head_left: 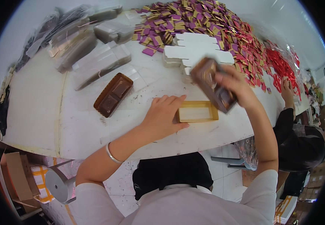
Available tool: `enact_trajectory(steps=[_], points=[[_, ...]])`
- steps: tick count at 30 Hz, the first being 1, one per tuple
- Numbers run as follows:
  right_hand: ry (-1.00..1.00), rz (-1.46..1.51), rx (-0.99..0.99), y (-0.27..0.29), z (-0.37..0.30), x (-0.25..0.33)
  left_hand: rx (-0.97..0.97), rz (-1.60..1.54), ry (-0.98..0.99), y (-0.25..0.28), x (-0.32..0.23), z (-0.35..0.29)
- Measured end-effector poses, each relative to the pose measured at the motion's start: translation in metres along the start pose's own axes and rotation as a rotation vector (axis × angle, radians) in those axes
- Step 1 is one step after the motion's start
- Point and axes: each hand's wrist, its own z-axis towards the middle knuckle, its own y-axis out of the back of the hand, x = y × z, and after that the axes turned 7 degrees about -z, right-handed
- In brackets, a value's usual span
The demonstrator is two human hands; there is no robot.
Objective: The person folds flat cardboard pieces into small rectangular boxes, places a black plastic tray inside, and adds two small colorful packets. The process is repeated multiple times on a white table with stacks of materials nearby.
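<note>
Right hand (234,83) grips brown tray (208,89), long axis slanting toward lower right; left hand (165,117) clasps gold box (200,120).

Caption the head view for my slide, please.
Left hand steadies a gold box; the right hand holds a brown tray over the white table; purple pieces lie heaped beyond.

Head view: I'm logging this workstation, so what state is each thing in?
Gold box: open, nothing visible inside
Left hand: at the gold box's left end, firmness of grip unclear
Held brown tray: raised, tilted, blurred
Right hand: gripping the held brown tray
Other brown tray: set down, open-topped
Clear plastic sleeves: stacked
Purple-and-gold pieces: piled loosely
Red ribbons: heaped
</note>
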Motion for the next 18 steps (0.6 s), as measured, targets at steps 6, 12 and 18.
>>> enact_trajectory(steps=[6,12,18], points=[[0.199,-0.493,0.246,-0.002,-0.021,-0.048,0.023,-0.109,0.051,0.002,-0.009,0.009],[0.367,-1.063,0.193,-0.024,-0.021,-0.022,0.055,-0.082,0.031,0.006,-0.005,0.002],[0.274,-0.632,0.13,-0.03,-0.012,-0.038,0.082,-0.121,0.023,0.005,-0.006,0.004]])
